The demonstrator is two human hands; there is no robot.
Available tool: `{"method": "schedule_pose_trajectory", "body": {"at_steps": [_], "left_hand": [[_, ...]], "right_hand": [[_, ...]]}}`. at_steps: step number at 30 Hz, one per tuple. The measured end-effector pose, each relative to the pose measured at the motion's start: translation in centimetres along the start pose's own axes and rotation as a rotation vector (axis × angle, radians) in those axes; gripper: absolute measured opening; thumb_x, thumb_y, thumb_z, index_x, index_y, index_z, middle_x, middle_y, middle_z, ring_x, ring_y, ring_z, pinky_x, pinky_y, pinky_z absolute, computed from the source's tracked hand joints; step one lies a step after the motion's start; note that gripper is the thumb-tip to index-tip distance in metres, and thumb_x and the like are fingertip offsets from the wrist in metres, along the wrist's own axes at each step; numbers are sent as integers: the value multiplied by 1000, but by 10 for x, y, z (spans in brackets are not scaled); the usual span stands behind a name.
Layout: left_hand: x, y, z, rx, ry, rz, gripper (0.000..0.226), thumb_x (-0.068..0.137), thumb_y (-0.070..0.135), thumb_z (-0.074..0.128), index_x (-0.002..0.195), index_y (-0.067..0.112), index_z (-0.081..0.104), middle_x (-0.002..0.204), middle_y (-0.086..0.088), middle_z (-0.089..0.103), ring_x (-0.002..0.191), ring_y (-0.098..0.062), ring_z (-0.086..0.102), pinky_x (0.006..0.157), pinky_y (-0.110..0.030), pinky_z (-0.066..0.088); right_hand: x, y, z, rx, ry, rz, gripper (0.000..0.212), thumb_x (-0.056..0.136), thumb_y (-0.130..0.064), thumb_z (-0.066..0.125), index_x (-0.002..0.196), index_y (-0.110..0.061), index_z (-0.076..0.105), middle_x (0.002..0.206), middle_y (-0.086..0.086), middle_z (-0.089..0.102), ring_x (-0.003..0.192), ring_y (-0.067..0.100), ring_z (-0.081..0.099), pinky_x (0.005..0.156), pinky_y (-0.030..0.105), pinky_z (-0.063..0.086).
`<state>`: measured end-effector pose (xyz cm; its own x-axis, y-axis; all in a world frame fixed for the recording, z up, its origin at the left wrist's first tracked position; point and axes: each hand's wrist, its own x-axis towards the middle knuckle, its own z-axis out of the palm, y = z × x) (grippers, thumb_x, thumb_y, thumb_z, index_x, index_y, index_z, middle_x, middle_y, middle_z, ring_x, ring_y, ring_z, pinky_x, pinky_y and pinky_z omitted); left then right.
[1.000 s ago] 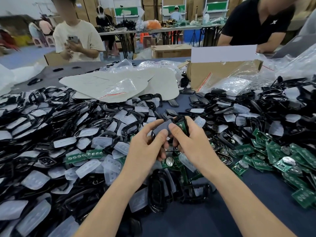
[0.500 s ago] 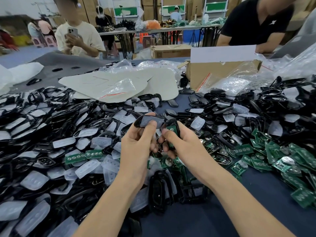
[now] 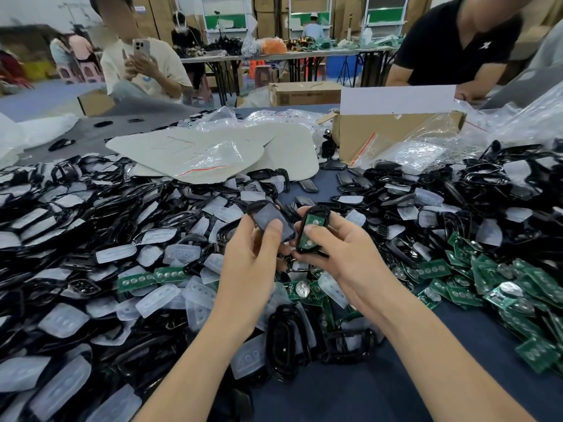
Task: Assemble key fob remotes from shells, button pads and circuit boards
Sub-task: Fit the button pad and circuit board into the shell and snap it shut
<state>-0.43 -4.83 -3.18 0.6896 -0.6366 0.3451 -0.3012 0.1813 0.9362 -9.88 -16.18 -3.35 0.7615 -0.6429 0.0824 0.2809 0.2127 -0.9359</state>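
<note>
My left hand [image 3: 253, 263] pinches a black shell half [image 3: 269, 219] between the thumb and curled fingers, its flat dark face turned up towards me; my right hand [image 3: 338, 254] grips the other shell [image 3: 318, 208], fingers curled under it and the thumb pressed down on the green circuit board [image 3: 313, 221] seated inside. I hold the two pieces just beside each other above the heap; whether their edges touch I cannot tell, since my left thumb covers that spot.

Loose parts crowd in on every side. To my left, clear button pads [image 3: 170, 300] lie mixed among black shell frames [image 3: 61, 184]; to my right, more green boards [image 3: 487, 284] spill over the blue table [image 3: 396, 391], with another mound of black shells [image 3: 502, 178] behind them. Right under my wrists sits a cluster of black oval frames [image 3: 283, 339]; my forearms hide part of it.

Beyond my hands, pale flat sheets [image 3: 289, 153] lie under a clear plastic bag [image 3: 213, 156]; an open cardboard box [image 3: 387, 132] stands to the right of them, with more bags draped against it. Across the table a person holds up a phone [image 3: 141, 48]; another person in a black shirt [image 3: 457, 47] leans in at the far right.
</note>
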Motion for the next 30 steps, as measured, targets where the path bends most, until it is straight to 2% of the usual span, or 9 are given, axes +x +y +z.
{"method": "schedule_pose_trajectory", "body": {"at_steps": [2,4,7,8,13,20,24,28,30], "left_hand": [[0,-1,-1,79,-21,37,12,104,32,49,102,37,60,81,7,68,67,-9,60,59,-30,52],[0,-2,0,157,-37,62,18,104,33,48,118,36,58,84,13,69,67,-6,60,60,-26,50],[0,-4,1,237,-48,64,24,102,36,49,125,35,57,82,6,68,63,-19,57,60,-42,51],[0,-6,0,261,-43,67,27,101,38,50,127,33,57,81,4,67,63,-19,56,61,-42,50],[0,-9,-2,371,-16,106,40,100,42,49,138,28,54,82,5,69,70,-14,63,65,-33,51],[-1,-12,-2,487,34,165,42,101,37,52,141,23,53,63,16,55,61,1,56,56,-10,40],[-3,-11,0,575,70,225,47,101,33,54,146,20,49,77,23,56,69,11,53,66,-2,39],[-6,-10,1,623,100,257,47,101,33,51,146,23,47,76,27,50,69,10,53,68,-6,39],[-6,-10,2,653,86,273,47,101,35,47,147,25,47,75,21,54,67,1,53,67,-13,41]], "right_hand": [[0,-1,0,5,7,-5,25,98,-5,61,101,-23,78,102,5,77,94,17,74,76,30,60],[0,-2,0,6,2,-17,25,98,-6,62,98,-24,79,103,6,78,93,17,74,75,29,61],[-2,-2,-1,-52,-31,-37,20,95,-15,65,101,-27,78,108,3,77,98,17,74,76,28,60],[-2,-2,-1,-84,-37,-43,19,94,-18,65,102,-30,78,109,1,77,101,17,73,77,28,60],[-3,-2,-1,-186,-55,-81,26,98,-17,63,103,-39,76,109,-3,76,103,15,72,79,28,60],[-6,-2,0,-238,-72,-97,21,101,-13,61,112,-26,73,110,-6,77,103,11,71,77,22,59],[-6,0,2,-252,-72,-85,21,102,-11,58,112,-24,69,107,-11,77,102,4,71,76,19,57],[-8,2,4,-258,-132,-50,25,105,-9,49,115,-25,66,112,-16,75,109,1,68,83,17,55],[-9,4,4,-273,-151,-37,27,107,-10,45,118,-26,64,116,-17,73,113,0,65,86,17,55]]}}
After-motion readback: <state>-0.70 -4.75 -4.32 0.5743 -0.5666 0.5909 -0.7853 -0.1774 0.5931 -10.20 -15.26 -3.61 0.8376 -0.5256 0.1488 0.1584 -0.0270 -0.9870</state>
